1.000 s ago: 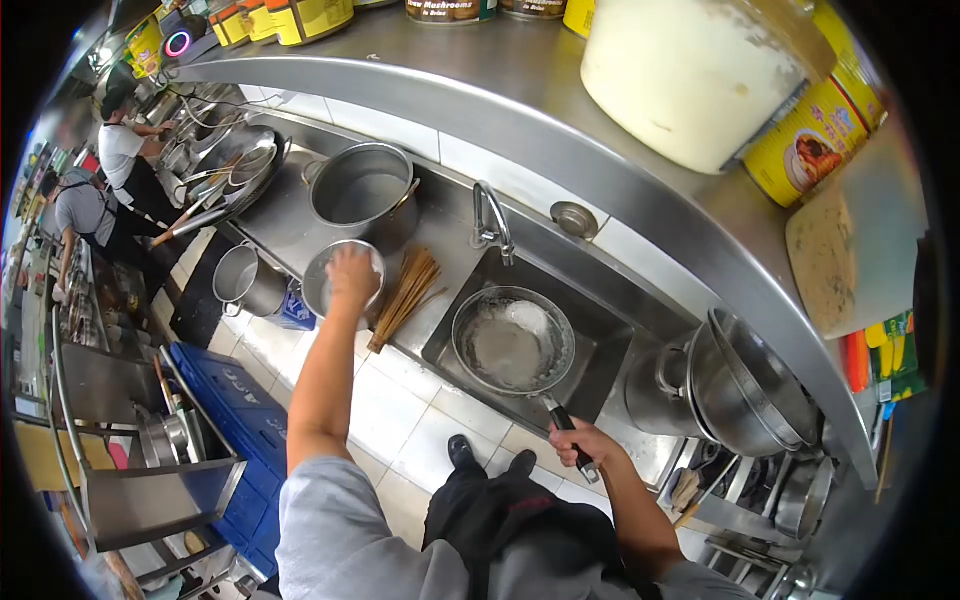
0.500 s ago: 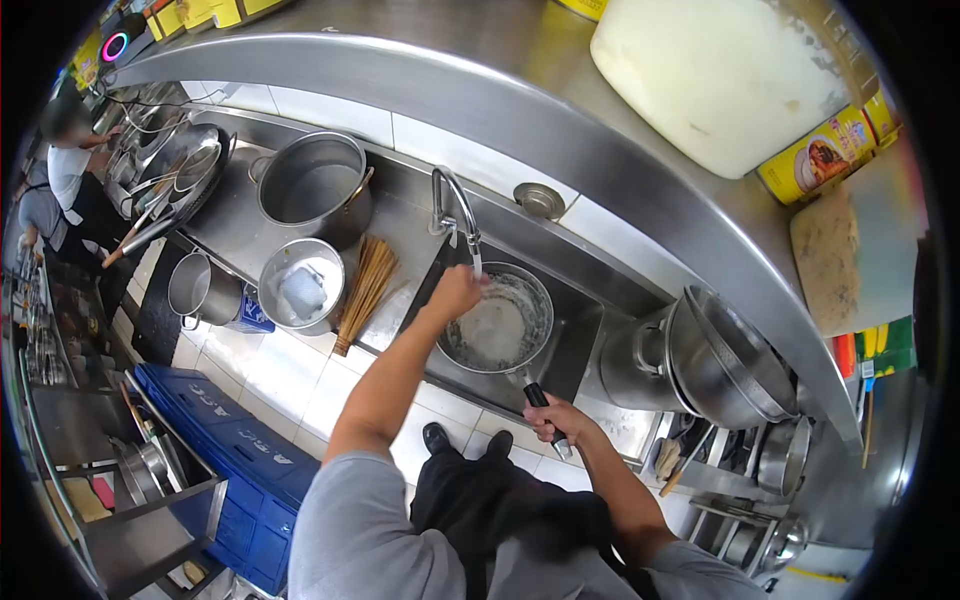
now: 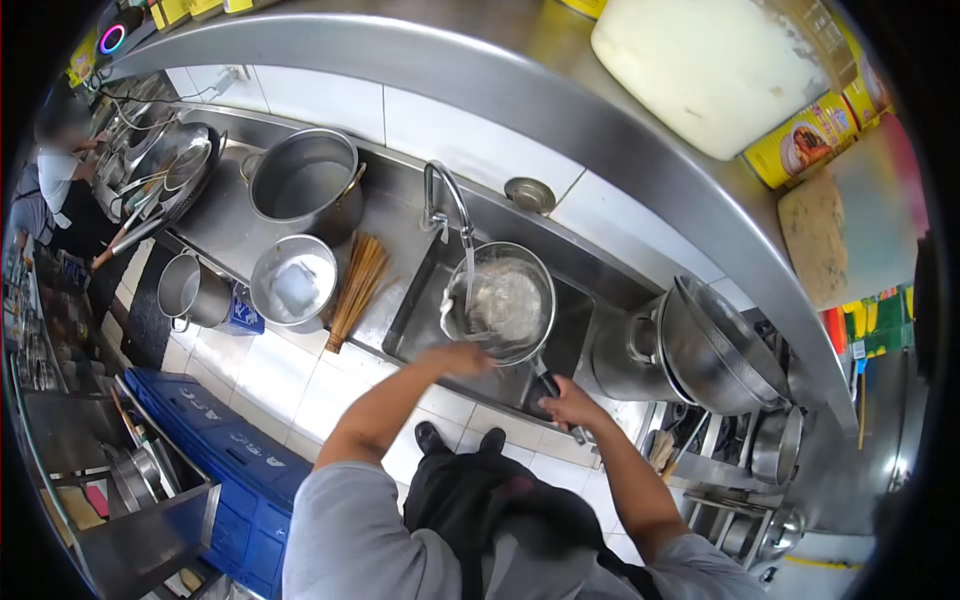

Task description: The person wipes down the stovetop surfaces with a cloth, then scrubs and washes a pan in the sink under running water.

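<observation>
A metal saucepan [image 3: 537, 335] is tilted in the sink [image 3: 408, 318], with whitish cloudy water inside. My right hand [image 3: 572, 403] is wrapped round its black handle [image 3: 547, 378]. Water runs from the curved faucet [image 3: 447, 180] into the pan. White liquid or foam shows at the pan's left rim. My left hand [image 3: 458, 359] is by the pan's near edge, over the front of the sink; its fingers are blurred, and I cannot tell whether they hold anything.
Left of the sink lie a bamboo brush [image 3: 358, 290], a large stockpot [image 3: 305, 180] and a pot with a whitish item inside [image 3: 293, 280]. Stacked bowls and pots [image 3: 720, 345] stand to the right. A steel shelf [image 3: 480, 65] overhangs the back. Another person [image 3: 60, 185] works far left.
My left hand has moved from beneath the faucet down to the pan's near side. The pan now tilts more, and its contents have shifted. My right hand keeps hold of the handle.
</observation>
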`<action>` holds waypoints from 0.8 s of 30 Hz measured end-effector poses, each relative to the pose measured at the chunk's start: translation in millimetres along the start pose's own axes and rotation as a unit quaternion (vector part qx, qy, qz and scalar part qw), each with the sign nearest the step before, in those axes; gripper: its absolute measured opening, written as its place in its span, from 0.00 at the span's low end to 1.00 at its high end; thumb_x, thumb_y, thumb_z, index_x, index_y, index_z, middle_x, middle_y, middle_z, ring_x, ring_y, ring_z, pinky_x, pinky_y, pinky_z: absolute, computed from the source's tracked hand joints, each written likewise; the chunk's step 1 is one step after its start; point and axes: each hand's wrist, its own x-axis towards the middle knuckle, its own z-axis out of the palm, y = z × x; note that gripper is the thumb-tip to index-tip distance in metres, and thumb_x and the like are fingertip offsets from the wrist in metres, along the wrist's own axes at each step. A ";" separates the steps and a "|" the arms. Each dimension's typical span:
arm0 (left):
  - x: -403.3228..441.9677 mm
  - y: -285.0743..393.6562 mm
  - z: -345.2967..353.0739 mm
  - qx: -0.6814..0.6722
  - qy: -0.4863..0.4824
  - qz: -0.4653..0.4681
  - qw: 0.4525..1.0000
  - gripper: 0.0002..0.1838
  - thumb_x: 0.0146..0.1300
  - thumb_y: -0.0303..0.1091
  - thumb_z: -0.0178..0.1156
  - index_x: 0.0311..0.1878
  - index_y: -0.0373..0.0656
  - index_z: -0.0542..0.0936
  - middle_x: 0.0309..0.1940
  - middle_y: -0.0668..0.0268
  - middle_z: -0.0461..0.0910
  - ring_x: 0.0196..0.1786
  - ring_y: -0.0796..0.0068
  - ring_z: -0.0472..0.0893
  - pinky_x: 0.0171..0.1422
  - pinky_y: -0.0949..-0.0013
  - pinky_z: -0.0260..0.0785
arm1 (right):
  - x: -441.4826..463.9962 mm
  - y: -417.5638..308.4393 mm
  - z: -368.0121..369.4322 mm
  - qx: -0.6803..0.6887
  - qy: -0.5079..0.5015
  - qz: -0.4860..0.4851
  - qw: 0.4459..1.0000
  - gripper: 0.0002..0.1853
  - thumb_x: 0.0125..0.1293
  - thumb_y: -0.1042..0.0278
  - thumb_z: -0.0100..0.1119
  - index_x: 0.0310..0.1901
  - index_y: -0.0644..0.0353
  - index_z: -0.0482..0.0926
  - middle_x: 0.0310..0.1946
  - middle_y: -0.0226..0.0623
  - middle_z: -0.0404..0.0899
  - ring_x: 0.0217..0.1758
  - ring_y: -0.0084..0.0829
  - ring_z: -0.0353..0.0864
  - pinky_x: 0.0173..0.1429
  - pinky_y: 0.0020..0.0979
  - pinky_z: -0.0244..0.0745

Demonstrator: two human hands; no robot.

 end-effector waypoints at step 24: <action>77.3 -1.2 -141.4 -0.489 0.258 -0.126 0.824 0.11 0.69 0.27 0.50 0.47 0.33 0.78 0.38 0.54 0.83 0.38 0.63 0.85 0.42 0.59 0.83 | 91.6 -68.3 -9.6 -0.608 0.287 -0.148 0.725 0.12 0.65 0.69 0.53 0.45 0.52 0.84 0.39 0.45 0.86 0.43 0.43 0.88 0.46 0.44 0.81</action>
